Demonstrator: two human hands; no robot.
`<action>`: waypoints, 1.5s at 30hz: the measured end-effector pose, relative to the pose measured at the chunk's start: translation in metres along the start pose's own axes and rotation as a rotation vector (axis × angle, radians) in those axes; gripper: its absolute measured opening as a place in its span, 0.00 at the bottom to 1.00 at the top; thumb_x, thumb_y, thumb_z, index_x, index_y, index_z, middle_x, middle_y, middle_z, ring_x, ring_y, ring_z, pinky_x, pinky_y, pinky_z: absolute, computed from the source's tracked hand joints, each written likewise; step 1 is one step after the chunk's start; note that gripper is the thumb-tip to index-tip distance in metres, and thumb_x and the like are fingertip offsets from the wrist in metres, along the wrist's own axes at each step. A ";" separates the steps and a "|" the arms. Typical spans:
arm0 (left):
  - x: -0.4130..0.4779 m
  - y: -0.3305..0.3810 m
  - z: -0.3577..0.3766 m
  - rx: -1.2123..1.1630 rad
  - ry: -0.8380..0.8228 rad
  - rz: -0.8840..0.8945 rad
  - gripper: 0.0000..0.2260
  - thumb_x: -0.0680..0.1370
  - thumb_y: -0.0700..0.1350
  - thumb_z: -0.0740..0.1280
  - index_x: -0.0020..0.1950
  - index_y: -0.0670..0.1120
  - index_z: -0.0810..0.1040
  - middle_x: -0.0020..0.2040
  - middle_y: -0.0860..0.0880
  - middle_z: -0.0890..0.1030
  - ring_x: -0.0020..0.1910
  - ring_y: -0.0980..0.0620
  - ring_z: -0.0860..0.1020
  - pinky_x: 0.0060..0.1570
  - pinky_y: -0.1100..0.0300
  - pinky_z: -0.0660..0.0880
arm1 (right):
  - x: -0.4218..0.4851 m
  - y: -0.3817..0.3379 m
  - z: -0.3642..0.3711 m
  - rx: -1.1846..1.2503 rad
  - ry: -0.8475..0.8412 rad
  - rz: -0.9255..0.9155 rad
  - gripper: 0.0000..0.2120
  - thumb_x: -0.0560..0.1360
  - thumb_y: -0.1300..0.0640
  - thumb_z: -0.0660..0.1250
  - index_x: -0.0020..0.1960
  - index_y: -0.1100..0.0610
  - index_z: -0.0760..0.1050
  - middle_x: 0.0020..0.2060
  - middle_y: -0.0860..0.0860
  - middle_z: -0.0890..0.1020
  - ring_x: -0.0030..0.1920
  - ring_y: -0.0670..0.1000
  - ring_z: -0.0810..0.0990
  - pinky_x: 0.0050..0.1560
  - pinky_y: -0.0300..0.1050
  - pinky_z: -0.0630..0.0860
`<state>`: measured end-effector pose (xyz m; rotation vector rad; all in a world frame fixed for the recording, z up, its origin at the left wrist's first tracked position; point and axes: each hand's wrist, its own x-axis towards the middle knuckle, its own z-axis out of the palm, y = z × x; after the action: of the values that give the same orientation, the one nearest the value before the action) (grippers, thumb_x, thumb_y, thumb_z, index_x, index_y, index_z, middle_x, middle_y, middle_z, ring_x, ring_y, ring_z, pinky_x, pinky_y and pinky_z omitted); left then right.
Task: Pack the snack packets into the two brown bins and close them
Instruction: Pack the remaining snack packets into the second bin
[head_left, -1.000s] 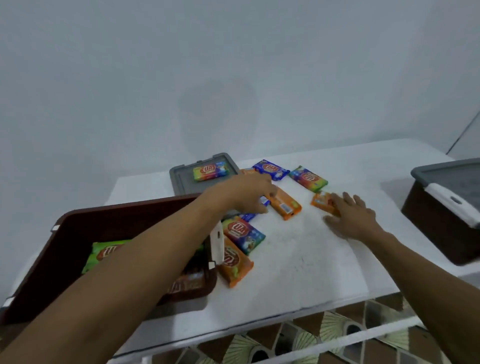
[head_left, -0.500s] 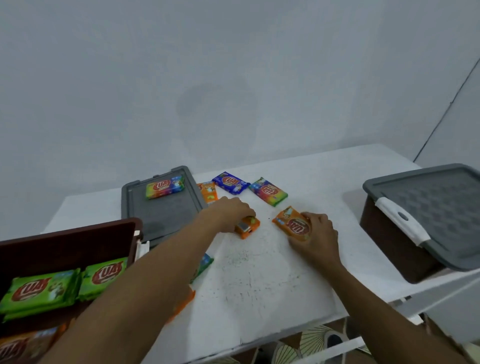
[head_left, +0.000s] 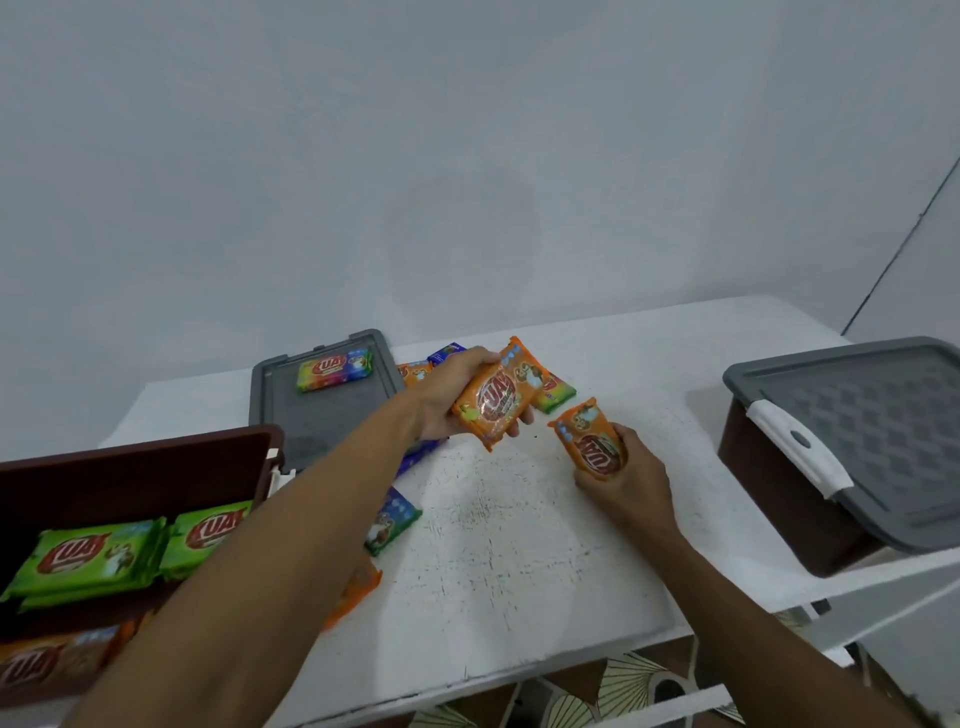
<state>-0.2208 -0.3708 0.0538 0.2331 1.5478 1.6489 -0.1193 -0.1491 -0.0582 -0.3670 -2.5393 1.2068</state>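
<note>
Snack packets lie in three places: in our hands, loose on the white desk (head_left: 519, 545), and in the open brown bin (head_left: 130, 462) at the left. Our left hand (head_left: 457, 395) grips the far orange packet (head_left: 498, 400), thumb on one long edge and fingers curled under the other. Its printed face is turned toward us, and its long axis slants from lower left to upper right. Our right hand (head_left: 623, 478) wraps its fingers round the near end of the near orange packet (head_left: 589, 441). That packet's long axis runs away from us and slightly leftward, its free end pointing toward the other packet. The two packets are near each other but not touching.

Inside the open bin, two green packets (head_left: 88, 558) lie flat side by side, long axes roughly left to right. A loose grey lid (head_left: 337, 415) lies on the desk beyond the bin, with a rainbow packet (head_left: 335, 369) lying crosswise on it. A blue packet (head_left: 392, 519) rests on the desk beside our left forearm. At the right desk edge stands the closed brown bin (head_left: 779, 493), its grey cover (head_left: 872, 426) on and a white latch (head_left: 800, 452) on its side.
</note>
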 end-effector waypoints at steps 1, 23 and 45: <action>-0.005 0.002 0.001 0.024 -0.010 0.001 0.26 0.82 0.56 0.52 0.67 0.38 0.71 0.54 0.34 0.80 0.43 0.42 0.81 0.38 0.56 0.79 | -0.001 -0.002 -0.001 0.006 -0.024 -0.003 0.34 0.66 0.47 0.78 0.68 0.53 0.69 0.57 0.50 0.80 0.50 0.48 0.81 0.51 0.47 0.81; -0.201 0.032 -0.092 0.493 0.299 0.122 0.06 0.78 0.36 0.63 0.53 0.43 0.75 0.43 0.46 0.82 0.36 0.53 0.81 0.33 0.63 0.77 | -0.034 -0.202 0.032 0.745 -0.514 0.056 0.25 0.70 0.65 0.74 0.63 0.48 0.73 0.53 0.57 0.81 0.50 0.58 0.84 0.43 0.56 0.82; -0.328 -0.107 -0.209 1.466 0.084 -0.174 0.16 0.76 0.41 0.69 0.64 0.48 0.79 0.57 0.51 0.81 0.51 0.53 0.78 0.50 0.58 0.75 | -0.144 -0.325 0.174 -1.121 -0.957 -0.833 0.14 0.78 0.51 0.65 0.63 0.46 0.74 0.55 0.51 0.78 0.53 0.52 0.76 0.56 0.49 0.72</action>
<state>-0.1017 -0.7555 0.0425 0.7398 2.4692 0.1174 -0.0847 -0.5219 0.0685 1.2269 -3.2349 -0.5795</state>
